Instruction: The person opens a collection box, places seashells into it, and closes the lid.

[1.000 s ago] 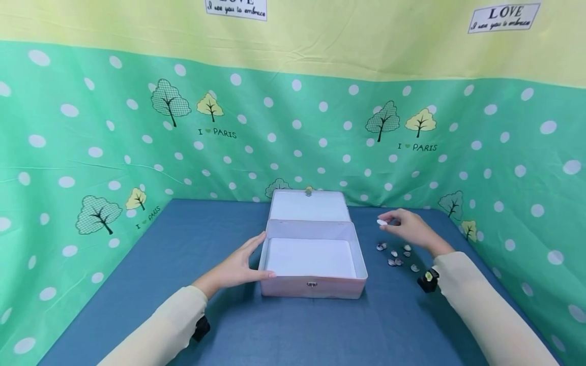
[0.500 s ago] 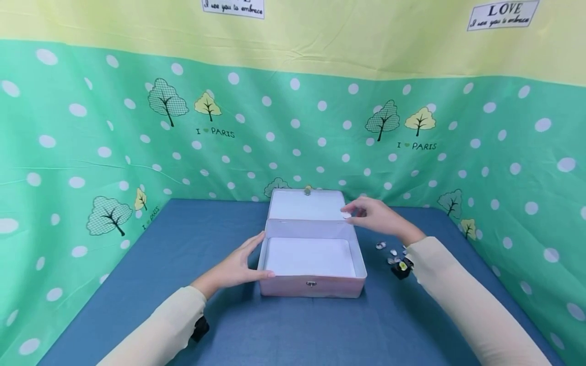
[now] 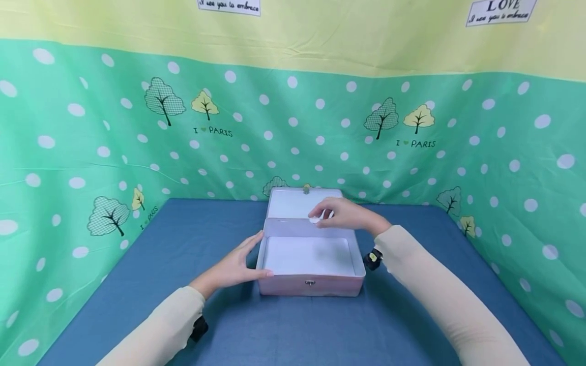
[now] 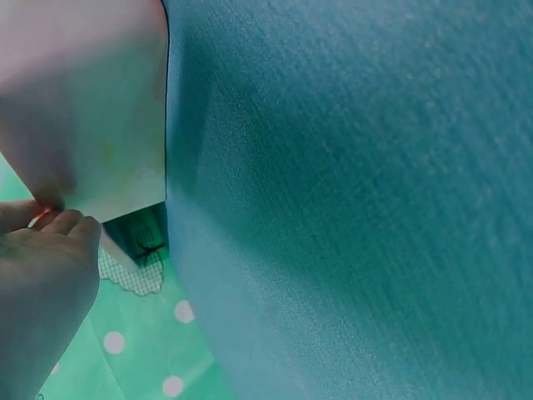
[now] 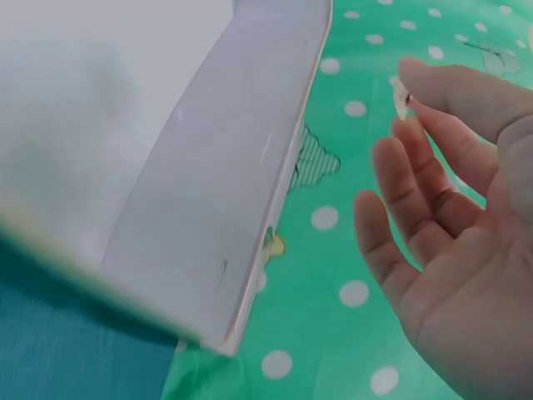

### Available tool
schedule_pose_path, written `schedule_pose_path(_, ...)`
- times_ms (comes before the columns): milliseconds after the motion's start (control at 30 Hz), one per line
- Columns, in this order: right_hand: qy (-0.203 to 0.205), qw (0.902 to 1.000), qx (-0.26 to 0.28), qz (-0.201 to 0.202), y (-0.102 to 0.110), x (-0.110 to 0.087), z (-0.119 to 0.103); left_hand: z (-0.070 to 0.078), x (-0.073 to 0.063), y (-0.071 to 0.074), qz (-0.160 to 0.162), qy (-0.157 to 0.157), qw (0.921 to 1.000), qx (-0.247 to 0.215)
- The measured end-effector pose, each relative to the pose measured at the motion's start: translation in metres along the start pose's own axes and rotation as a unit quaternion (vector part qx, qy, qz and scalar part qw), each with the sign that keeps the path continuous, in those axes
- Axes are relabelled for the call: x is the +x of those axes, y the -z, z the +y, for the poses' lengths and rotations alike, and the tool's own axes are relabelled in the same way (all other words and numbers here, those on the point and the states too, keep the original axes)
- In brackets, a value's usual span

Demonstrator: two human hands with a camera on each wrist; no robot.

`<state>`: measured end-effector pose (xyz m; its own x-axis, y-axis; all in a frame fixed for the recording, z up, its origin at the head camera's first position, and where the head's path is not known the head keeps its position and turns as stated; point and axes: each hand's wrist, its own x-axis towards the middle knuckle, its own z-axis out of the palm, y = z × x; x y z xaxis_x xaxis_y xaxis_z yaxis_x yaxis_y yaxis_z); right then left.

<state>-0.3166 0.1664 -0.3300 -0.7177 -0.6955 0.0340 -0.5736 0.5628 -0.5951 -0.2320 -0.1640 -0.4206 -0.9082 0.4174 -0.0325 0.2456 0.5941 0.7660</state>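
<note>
A pink rectangular tin box (image 3: 284, 287) with a white inside stands on the blue table with its lid (image 3: 287, 203) tipped back. My left hand (image 3: 232, 265) rests against the box's left side, thumb at the front corner and straight fingers toward the back. The left wrist view catches those fingers (image 4: 77, 225) at the box's edge. Above the back of the box, my right hand (image 3: 349, 214) pinches a small white seashell (image 3: 314, 220) between thumb and fingertips. In the right wrist view the seashell (image 5: 401, 100) appears edge-on, with the other fingers loosely bent.
The blue table (image 3: 215, 223) runs back to a green dotted curtain (image 3: 256, 147), which also borders both sides. A small metal catch (image 3: 310, 283) sits on the box's front. The right sleeve (image 3: 426, 274) covers the table to the right of the box.
My right hand has carried the seashell left, from above the loose shells on the right to over the box. Those shells are now hidden by the sleeve. My left hand stays at the box.
</note>
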Motion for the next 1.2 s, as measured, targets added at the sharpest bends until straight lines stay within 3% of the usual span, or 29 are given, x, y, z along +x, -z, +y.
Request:
schedule_pose_path(233, -0.007, 0.9991, 0.000, -0.042, -0.016, 0.023, -0.004, -0.002, 0.000, 0.000, 0.004, -0.002, 1.0000, 0.003)
schedule_pose_path(667, -0.025, 0.9972, -0.019, -0.068, -0.044, 0.053, -0.003, -0.002, 0.000, -0.001, 0.005, 0.003, 1.0000, 0.002)
schedule_pose_path(1200, -0.023, 0.9955, -0.015, -0.090, -0.064, 0.065, -0.003, -0.001, 0.000, -0.002, 0.004, 0.008, 1.0000, 0.000)
